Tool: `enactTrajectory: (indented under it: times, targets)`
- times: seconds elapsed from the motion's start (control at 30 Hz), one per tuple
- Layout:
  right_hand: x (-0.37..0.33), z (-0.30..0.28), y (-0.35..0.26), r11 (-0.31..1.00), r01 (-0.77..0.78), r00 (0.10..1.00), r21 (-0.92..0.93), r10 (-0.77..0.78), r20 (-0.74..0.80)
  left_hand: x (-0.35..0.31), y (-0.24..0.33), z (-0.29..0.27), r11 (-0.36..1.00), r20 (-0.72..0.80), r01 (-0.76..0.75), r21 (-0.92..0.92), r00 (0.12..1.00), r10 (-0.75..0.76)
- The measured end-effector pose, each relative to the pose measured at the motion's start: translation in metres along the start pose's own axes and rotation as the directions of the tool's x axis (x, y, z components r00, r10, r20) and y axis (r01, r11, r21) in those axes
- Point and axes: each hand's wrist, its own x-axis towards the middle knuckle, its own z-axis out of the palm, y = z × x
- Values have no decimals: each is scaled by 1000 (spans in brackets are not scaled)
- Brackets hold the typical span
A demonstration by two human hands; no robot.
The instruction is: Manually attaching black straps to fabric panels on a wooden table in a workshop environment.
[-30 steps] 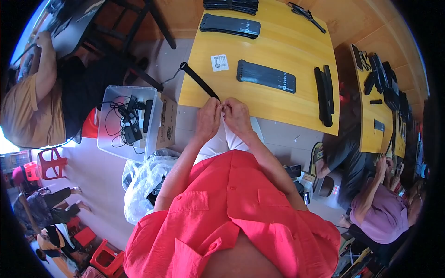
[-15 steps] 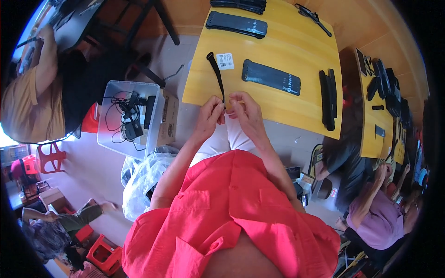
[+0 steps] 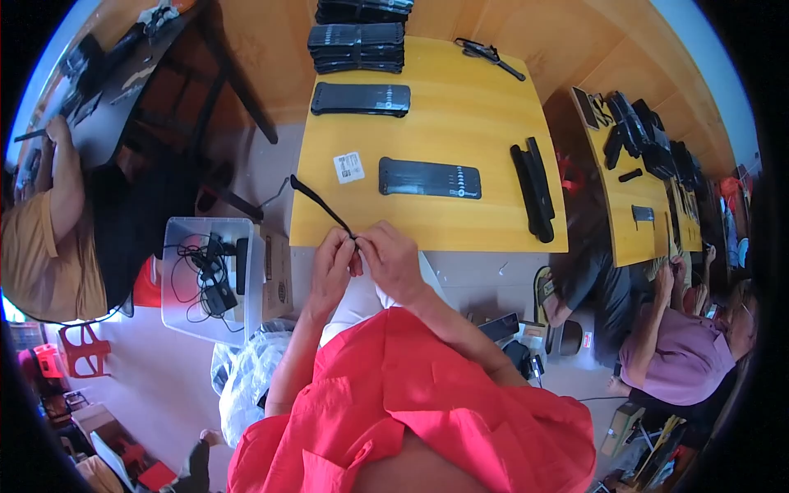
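At the near edge of the yellow table (image 3: 460,234), my left hand (image 3: 333,264) and my right hand (image 3: 391,261) meet, both closed, pinching the near end of a thin black strap (image 3: 322,203). Its far end, with a small loop, points away to the left over the tabletop. Fingers hide the pinched end. Beyond my hands lies a flat black strip-shaped piece (image 3: 430,178) with pale print, and beside it a small white label card (image 3: 348,168). Two long black folded pieces (image 3: 534,191) lie side by side along the right edge.
Black pieces (image 3: 356,48) are stacked at the far left, with another small pile (image 3: 362,99) in front. A black cord-like item (image 3: 491,59) lies at the back. Left of me stands a clear bin (image 3: 207,320) of cables. Other people sit at tables left and right.
My head view has shifted, so the table now sits lower and further left, showing more stacks. My hands have drawn closer together on the strap, which now slants more to the left.
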Motion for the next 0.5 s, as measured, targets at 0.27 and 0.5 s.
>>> enactTrajectory:
  times: [0.27, 0.5]
  targets:
    - [9, 1, 16, 745, -430, 881, 510, 469, 57, -1, 12, 5, 996, -59, 87, -11, 994, -88]
    - [2, -1, -1, 958, -125, 992, 256, 120, 35, -1, 22, 15, 912, -157, 49, 407, 987, 17]
